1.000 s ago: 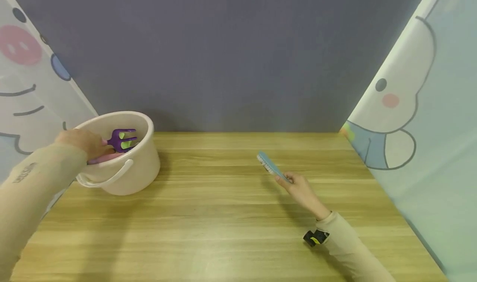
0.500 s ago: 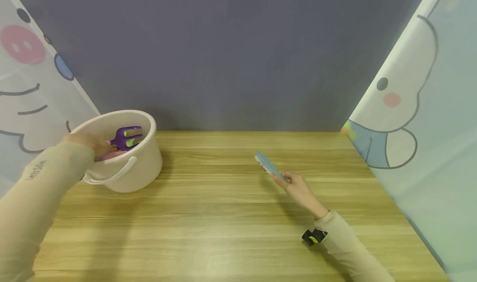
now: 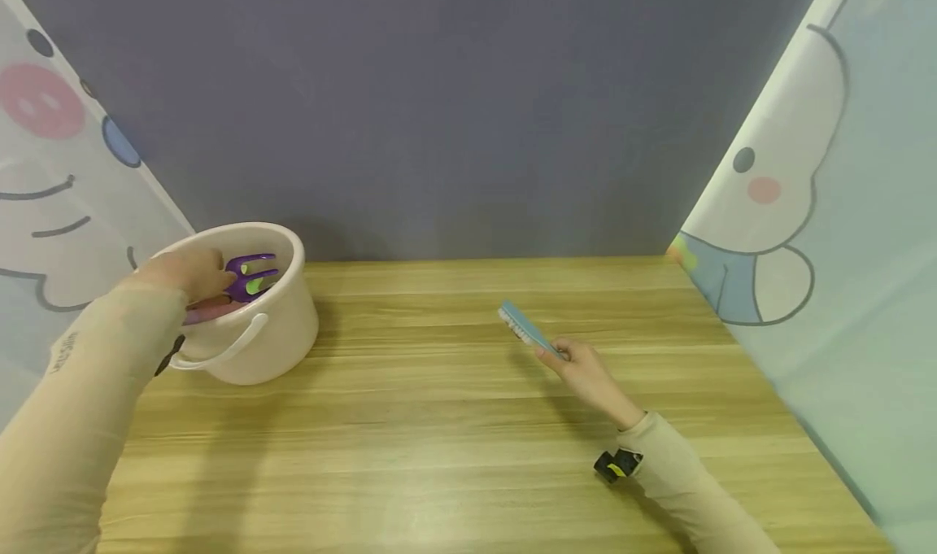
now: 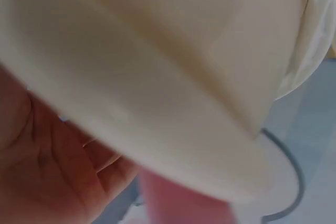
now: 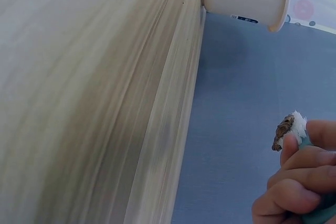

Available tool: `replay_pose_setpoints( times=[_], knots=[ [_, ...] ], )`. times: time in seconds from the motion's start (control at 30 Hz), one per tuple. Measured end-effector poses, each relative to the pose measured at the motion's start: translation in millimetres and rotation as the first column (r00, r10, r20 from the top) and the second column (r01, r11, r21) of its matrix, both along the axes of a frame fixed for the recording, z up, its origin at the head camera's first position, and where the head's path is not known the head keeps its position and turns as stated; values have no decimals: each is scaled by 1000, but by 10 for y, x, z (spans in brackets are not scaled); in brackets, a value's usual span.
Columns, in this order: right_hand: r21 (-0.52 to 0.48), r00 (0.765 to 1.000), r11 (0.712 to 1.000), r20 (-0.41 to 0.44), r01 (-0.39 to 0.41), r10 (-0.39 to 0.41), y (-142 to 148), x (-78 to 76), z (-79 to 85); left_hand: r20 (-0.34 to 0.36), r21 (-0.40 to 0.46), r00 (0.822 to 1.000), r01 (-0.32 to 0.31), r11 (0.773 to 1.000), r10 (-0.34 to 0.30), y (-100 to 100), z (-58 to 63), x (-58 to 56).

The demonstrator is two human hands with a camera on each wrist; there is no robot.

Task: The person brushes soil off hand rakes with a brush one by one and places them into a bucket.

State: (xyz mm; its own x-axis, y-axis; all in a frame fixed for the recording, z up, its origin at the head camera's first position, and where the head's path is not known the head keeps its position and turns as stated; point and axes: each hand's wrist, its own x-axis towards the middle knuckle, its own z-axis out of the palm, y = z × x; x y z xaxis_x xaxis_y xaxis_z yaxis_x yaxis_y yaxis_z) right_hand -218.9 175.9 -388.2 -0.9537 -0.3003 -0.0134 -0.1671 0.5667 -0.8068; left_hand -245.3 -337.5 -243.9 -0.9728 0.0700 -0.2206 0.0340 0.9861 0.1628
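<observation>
A cream bucket (image 3: 281, 334) stands at the left in the head view. My left hand (image 3: 179, 276) reaches over its near-left rim, fingertips at the base of a purple fork-shaped tool (image 3: 241, 268). A pink object (image 3: 212, 311) lies under this hand at the rim. In the left wrist view the rim hides the fingertips of the left hand (image 4: 52, 166), and I cannot tell whether they grip the fork. My right hand (image 3: 589, 379) grips the handle of a light blue brush (image 3: 530, 326) above the table. A brown patch shows on its white bristles (image 5: 299, 124).
The wood-grain table (image 3: 410, 432) meets a dark grey wall (image 3: 468, 131) at the back. Printed cartoon panels flank it, including the right panel (image 3: 864, 294). The bucket's white handle (image 3: 227, 352) hangs down its near side. Something light green (image 3: 254, 285) shows inside the bucket.
My left hand has shifted slightly to the right over the bucket, and its fingers now overlap the base of the purple fork. The right hand and brush have hardly moved.
</observation>
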Motion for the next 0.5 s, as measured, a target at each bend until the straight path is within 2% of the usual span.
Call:
replay_pose_setpoints(
  times=[0.1,0.17,0.2,0.27,0.33,0.37,0.43,0.47,0.5],
  knots=[
    [-7,1000,1000,-10,-6,6,6,-2,-17,29,-12,1000,-6,1000,6,109,59,4],
    [-6,1000,1000,-22,-5,5,18,0,-43,23,-26,1000,-16,1000,16,174,93,18],
    [-2,1000,1000,-23,-3,3,21,1,-55,-13,-96,1000,-3,995,2,202,115,30],
    [7,999,1000,-32,-1,1,29,5,-81,-56,-178,998,-4,984,-6,264,174,68],
    [18,999,1000,-36,-5,6,36,19,-101,-131,-237,991,-36,971,5,369,238,144],
    [20,1000,1000,-29,-6,6,38,26,-103,-193,-263,981,-50,963,-2,443,258,202],
    [21,999,1000,-26,-23,24,52,40,-111,-343,-300,939,-71,951,-38,627,274,365],
    [21,999,999,-19,-31,32,60,46,-112,-426,-306,903,-84,948,-57,734,266,463],
    [15,999,999,-12,-39,40,69,51,-111,-515,-306,853,-90,948,-85,841,240,562]
  ],
)
